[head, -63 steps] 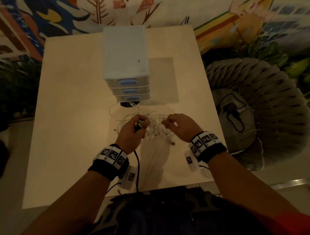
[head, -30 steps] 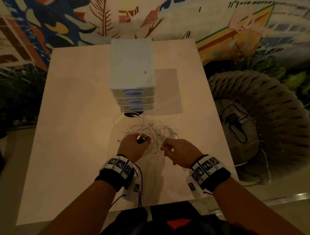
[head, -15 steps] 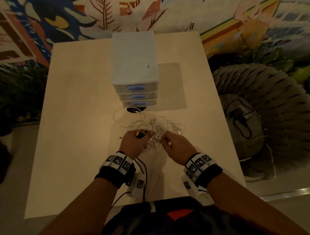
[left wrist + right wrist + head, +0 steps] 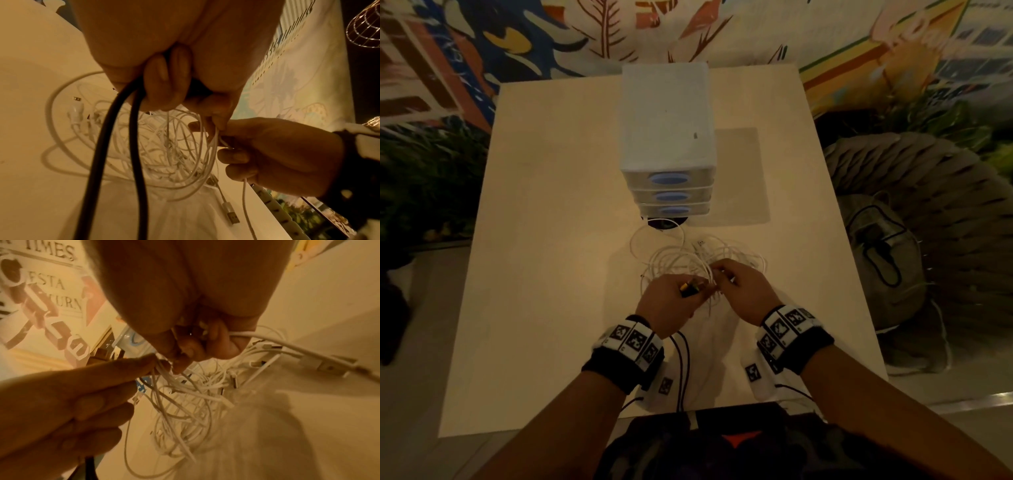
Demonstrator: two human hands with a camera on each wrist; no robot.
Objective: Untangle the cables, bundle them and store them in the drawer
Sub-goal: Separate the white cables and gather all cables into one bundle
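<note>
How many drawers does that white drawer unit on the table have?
3, stacked in the white drawer unit: top drawer, middle drawer, bottom drawer. All are closed, each with a blue oval handle. None appears hidden.

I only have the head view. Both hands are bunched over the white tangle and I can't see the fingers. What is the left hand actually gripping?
Observer: The left hand grips a doubled black cable in its curled fingers.
Operator: And the right hand?
Observer: The right hand curls round one white cable ending in a USB plug.
Operator: Do the hands meet?
Observer: Yes, both pinch the same white strands above the tangle.
</note>
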